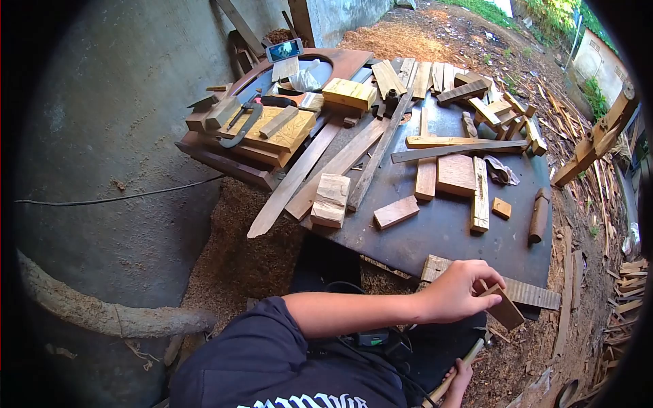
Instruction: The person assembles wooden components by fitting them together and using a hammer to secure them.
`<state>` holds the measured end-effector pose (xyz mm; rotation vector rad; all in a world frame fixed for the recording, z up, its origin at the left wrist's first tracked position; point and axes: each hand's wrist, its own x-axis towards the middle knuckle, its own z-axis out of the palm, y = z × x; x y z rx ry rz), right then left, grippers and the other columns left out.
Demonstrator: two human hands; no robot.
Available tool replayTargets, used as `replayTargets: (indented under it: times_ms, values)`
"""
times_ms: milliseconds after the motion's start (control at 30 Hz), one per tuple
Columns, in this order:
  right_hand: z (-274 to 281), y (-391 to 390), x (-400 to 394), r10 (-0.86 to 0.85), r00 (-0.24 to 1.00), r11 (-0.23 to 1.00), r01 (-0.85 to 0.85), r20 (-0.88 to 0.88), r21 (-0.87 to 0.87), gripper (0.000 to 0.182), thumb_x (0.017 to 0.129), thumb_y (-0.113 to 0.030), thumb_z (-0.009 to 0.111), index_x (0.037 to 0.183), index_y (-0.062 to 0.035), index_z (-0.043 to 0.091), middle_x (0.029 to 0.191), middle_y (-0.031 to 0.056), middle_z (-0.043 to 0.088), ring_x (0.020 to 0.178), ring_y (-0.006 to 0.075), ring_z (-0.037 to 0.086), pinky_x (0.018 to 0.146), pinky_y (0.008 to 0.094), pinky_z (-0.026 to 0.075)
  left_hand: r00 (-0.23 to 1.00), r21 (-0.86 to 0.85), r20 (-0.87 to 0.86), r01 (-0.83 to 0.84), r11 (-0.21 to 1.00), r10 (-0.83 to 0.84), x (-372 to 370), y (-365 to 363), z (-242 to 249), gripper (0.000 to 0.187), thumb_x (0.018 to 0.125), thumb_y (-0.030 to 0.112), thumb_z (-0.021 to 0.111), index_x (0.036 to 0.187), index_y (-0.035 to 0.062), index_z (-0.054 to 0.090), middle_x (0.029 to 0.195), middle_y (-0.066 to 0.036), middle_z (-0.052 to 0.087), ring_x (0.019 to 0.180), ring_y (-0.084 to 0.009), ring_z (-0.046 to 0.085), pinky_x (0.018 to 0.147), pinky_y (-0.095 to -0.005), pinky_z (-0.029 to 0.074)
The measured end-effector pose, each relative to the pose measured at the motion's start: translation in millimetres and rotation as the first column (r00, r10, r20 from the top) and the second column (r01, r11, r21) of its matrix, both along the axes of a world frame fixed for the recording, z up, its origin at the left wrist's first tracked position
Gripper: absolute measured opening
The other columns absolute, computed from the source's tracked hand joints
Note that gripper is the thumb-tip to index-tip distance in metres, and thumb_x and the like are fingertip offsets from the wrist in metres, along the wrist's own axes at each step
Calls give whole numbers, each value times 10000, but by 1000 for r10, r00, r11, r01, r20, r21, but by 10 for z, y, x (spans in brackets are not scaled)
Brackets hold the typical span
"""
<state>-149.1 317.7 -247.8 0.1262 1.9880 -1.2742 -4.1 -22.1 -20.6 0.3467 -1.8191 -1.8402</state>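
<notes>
My left hand (457,291) reaches across to the near right edge of the table, fingers closed on a small flat wooden block (504,307) held tilted. Just behind it, a wooden strip (534,295) lies along the table's edge. Lower down, my right hand (460,382) is wrapped round a long pale wooden handle (471,353) that slants up to the right. What its far end is, I cannot make out. A small square block (502,208) and a brown cylindrical piece (539,216) are on the dark table (435,239) beyond my left hand.
Several boards, offcuts and blocks (456,175) cover the table. At the left are a clamp (243,126), a brush (311,102) and a propped phone (284,49). A log (129,314) sticks out at the lower left. A wooden post (595,141) stands right of the table.
</notes>
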Motion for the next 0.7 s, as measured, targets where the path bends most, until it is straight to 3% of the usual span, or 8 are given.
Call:
replayTargets:
  times_ms: [700]
  values:
    - [8, 0, 2, 7, 1000, 1000, -7, 6, -23, 170, 974, -242, 634, 932, -122, 520, 598, -10, 501, 419, 125, 495, 362, 279, 434, 1000, -20, 4, -5, 1000, 5, -10, 18, -48, 230, 915, 131, 766, 1120, 31, 741, 981, -78, 664, 868, -145, 663, 794, -296, 607]
